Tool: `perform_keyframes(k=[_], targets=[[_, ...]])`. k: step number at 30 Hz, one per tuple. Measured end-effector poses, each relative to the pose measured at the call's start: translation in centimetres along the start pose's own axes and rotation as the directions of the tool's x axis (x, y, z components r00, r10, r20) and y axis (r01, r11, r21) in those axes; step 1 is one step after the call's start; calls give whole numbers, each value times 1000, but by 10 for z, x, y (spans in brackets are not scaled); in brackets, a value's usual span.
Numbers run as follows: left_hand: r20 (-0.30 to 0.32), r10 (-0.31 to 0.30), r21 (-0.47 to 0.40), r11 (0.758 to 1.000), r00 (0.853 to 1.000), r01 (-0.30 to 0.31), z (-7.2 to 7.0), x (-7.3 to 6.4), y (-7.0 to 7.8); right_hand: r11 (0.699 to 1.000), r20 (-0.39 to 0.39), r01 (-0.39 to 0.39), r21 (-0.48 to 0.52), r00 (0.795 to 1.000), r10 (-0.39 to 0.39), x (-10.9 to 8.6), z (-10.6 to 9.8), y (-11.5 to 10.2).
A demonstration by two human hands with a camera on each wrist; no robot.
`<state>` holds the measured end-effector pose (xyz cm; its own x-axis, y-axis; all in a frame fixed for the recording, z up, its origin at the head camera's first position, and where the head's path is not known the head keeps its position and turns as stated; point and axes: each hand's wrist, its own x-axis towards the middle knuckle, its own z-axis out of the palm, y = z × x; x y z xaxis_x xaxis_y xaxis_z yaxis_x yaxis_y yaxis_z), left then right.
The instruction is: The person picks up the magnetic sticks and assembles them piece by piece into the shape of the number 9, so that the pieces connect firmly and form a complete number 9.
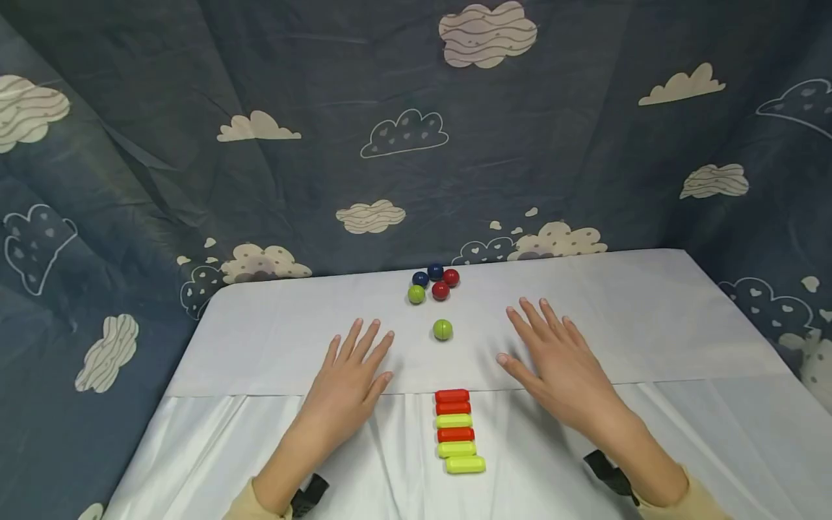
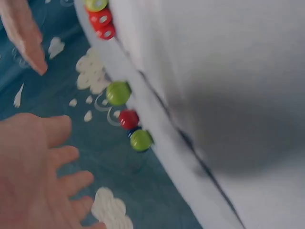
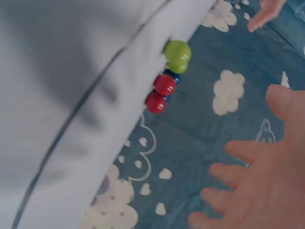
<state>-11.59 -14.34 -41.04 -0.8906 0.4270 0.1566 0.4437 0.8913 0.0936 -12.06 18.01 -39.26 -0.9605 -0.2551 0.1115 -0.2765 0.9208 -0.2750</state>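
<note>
My left hand [image 1: 347, 386] hovers palm down over the white cloth, fingers spread and holding nothing. Likewise raised, my right hand [image 1: 564, 372] has its fingers apart and touches nothing. Between the hands lies a green ball [image 1: 443, 330]. Farther back cluster another green ball [image 1: 416, 294], two red balls [image 1: 440, 291] and two dark blue balls [image 1: 420, 279]. Nearer to me, short red cylinders [image 1: 455, 434] and yellow-green cylinders [image 1: 465, 464] lie side by side in a row. In the left wrist view, red cylinder ends [image 2: 101, 19] show round pale centres.
A white cloth [image 1: 292, 310] covers the table, with a seam across it and folds towards the front. Behind and at both sides hangs a dark blue curtain [image 1: 312, 188] printed with clouds. Dark straps [image 1: 609, 473] circle the wrists below pale yellow sleeves.
</note>
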Motion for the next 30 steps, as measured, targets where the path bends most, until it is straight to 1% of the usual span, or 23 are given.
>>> perform_keyframes(k=[2, 5, 7, 9, 11, 13, 14, 17, 20, 22, 25, 28, 30], targets=[[21, 50, -47, 998, 999, -49, 2, 3, 1, 999, 0, 52, -4, 999, -52, 2, 3, 1], [42, 124, -145, 983, 991, -117, 6, 9, 3, 990, 7, 138, 14, 990, -138, 4, 9, 3], [54, 152, -219, 966, 987, -137, 9, 13, 4, 980, 17, 192, 47, 981, -193, 6, 12, 4], [61, 172, -297, 944, 983, -147, 12, 17, 6, 966, 35, 240, 94, 969, -244, 8, 15, 4], [81, 175, -384, 914, 981, -131, 15, 20, 8, 946, 56, 285, 151, 953, -296, 10, 18, 4], [112, 170, -476, 874, 979, -97, 18, 24, 12, 927, 83, 315, 203, 938, -337, 12, 21, 3], [131, 169, -523, 849, 977, -77, 21, 27, 13, 919, 101, 322, 228, 931, -352, 13, 23, 3], [190, 163, -629, 777, 968, -8, 27, 32, 19, 898, 153, 327, 294, 912, -382, 17, 27, 0], [222, 165, -696, 717, 961, 38, 35, 37, 23, 887, 207, 305, 347, 897, -389, 21, 31, -3], [232, 162, -718, 693, 959, 56, 39, 39, 24, 875, 229, 300, 381, 886, -403, 24, 34, -4], [244, 154, -736, 672, 957, 80, 43, 41, 26, 853, 265, 283, 438, 866, -423, 29, 39, -5], [251, 146, -747, 657, 957, 96, 46, 43, 26, 838, 308, 250, 484, 848, -431, 34, 45, -3], [257, 138, -748, 655, 957, 107, 48, 44, 26, 832, 330, 228, 505, 840, -431, 37, 48, -2]])
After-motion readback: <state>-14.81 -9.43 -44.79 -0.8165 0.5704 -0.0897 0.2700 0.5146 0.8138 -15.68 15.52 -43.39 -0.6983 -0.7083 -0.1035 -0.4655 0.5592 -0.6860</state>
